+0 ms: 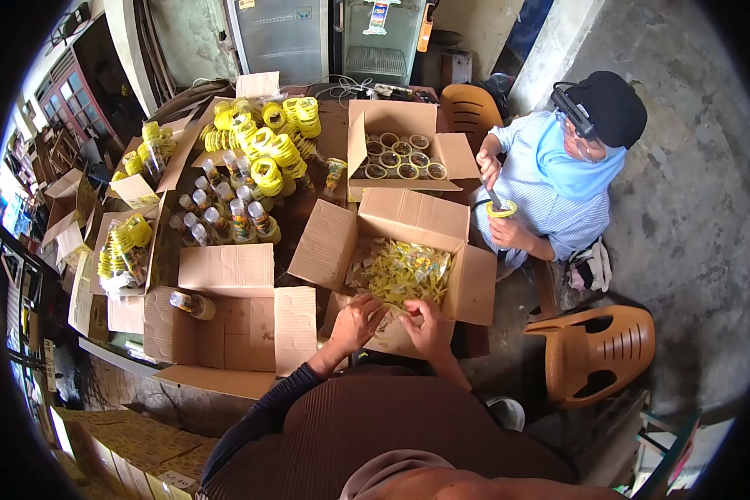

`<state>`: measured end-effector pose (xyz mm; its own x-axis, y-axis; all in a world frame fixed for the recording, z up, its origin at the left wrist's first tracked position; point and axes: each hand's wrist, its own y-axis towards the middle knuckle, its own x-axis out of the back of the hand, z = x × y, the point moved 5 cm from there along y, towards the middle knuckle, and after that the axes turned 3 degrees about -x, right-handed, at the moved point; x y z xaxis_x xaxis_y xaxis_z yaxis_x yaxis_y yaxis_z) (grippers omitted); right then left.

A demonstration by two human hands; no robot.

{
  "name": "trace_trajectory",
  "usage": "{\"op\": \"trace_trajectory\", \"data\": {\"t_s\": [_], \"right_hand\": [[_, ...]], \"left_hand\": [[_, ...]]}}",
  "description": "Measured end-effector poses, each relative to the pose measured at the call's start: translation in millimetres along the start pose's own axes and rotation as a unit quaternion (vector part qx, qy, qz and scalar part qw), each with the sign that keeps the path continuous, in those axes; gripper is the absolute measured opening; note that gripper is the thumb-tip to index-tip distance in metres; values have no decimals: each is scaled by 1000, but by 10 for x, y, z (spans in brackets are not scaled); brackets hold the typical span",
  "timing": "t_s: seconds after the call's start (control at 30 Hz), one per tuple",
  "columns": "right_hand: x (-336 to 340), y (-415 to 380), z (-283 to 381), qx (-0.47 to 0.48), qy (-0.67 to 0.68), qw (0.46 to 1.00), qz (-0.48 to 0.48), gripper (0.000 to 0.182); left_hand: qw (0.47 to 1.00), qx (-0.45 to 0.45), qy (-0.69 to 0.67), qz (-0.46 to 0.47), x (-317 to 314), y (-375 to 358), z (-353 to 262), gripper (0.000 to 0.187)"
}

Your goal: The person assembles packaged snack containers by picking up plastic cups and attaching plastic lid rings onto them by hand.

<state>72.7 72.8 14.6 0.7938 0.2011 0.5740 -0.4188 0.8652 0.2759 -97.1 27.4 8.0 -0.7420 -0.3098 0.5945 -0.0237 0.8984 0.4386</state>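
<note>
An open cardboard box [415,215] in front of me holds a heap of small yellow and clear wrapper pieces [404,271]. Over its near edge, my left hand [358,322] and my right hand [427,327] are close together. Their fingertips pinch something small and yellowish between them, too small to make out. Both hands have bent fingers, thumbs towards the index fingers. The near flap of the box lies under the hands.
Left stands an open box [225,271] with one jar [193,305]. Behind are bottles [217,218], stacked yellow rings [267,142] and a box of round cups [400,157]. A co-worker [550,179] at right holds a cup and a tool near an orange chair [604,354].
</note>
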Motion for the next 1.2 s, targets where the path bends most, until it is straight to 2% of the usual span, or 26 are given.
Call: {"op": "trace_trajectory", "data": {"t_s": [0.13, 0.23, 0.37, 0.43, 0.5, 0.7, 0.93, 1.0, 1.07, 1.13, 1.17, 1.2], "right_hand": [[85, 20, -214, -32, 20, 997, 64, 17], [206, 103, -240, -8, 71, 995, 63, 15], [240, 182, -149, 2, 53, 995, 81, 16], [238, 222, -133, -27, 48, 992, 109, 18], [298, 270, -178, -11, 41, 993, 111, 18], [519, 377, -225, 19, 82, 982, 167, 14], [507, 398, -380, 53, 103, 971, 208, 15], [572, 423, -428, 12, 126, 972, 199, 14], [548, 422, -716, 14, 121, 975, 186, 14], [647, 391, -951, 58, -29, 994, 82, 18], [699, 356, -1052, 72, -17, 994, 80, 27], [769, 330, -997, 72, -18, 994, 81, 27]], "left_hand": [[999, -17, 14, -33, -49, 41, -155, 10], [998, -14, 43, -45, -86, 73, -224, 10], [997, 4, 30, -72, -113, 90, -314, 11], [997, 13, 27, -76, -159, 132, -371, 12], [995, 75, -7, -65, -214, 142, -413, 13], [993, 111, 23, -39, -327, 200, -633, 16], [990, 119, 37, -64, -461, 112, -613, 14], [988, 130, 41, -74, -501, 77, -585, 13], [986, 137, 43, -85, -520, 74, -560, 13], [983, 146, 31, -104, -535, 49, -553, 13], [981, 147, 31, -120, -560, 31, -536, 12], [981, 147, 30, -120, -571, 30, -529, 12]]}}
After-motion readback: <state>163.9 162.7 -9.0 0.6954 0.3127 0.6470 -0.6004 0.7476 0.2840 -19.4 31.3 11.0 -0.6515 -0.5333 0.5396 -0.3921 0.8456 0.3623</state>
